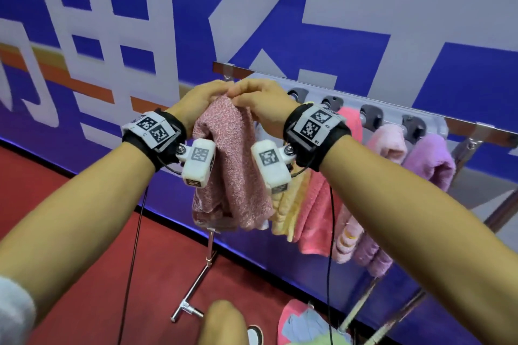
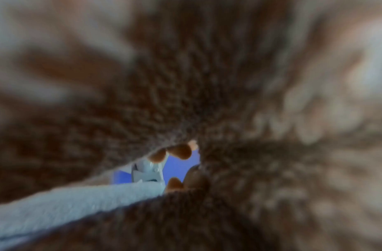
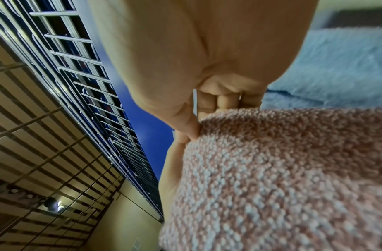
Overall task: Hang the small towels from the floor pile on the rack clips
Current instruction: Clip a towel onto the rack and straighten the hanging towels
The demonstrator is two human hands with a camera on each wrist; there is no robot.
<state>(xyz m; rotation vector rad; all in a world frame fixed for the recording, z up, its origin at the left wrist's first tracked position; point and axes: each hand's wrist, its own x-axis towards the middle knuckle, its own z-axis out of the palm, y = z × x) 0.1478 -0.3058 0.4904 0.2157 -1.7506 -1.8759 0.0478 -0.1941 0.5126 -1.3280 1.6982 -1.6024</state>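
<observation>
A speckled pink towel (image 1: pixel 232 165) hangs from both my hands beside the left end of the metal rack bar (image 1: pixel 476 126). My left hand (image 1: pixel 208 95) grips its top from the left. My right hand (image 1: pixel 253 92) pinches the same bunched top from the right, thumb against the towel's edge (image 3: pixel 271 169). In the right wrist view the right hand (image 3: pixel 207 108) has its fingers curled, with bits of metal beside them. The clip at this spot is hidden in the head view. In the left wrist view the towel (image 2: pixel 185 76) fills the blurred picture, leaving only fingertips (image 2: pixel 181 152) and a grey clip (image 2: pixel 147 171).
Grey clips (image 1: pixel 332 101) line the rack; yellow (image 1: pixel 284 213), coral pink (image 1: pixel 314 213), pale pink (image 1: pixel 388 143) and purple (image 1: pixel 431 159) towels hang from them. A pale blue towel (image 3: pixel 336 68) hangs close by. A pile of towels (image 1: pixel 302 322) lies on the red floor beside the rack's foot (image 1: pixel 187 308).
</observation>
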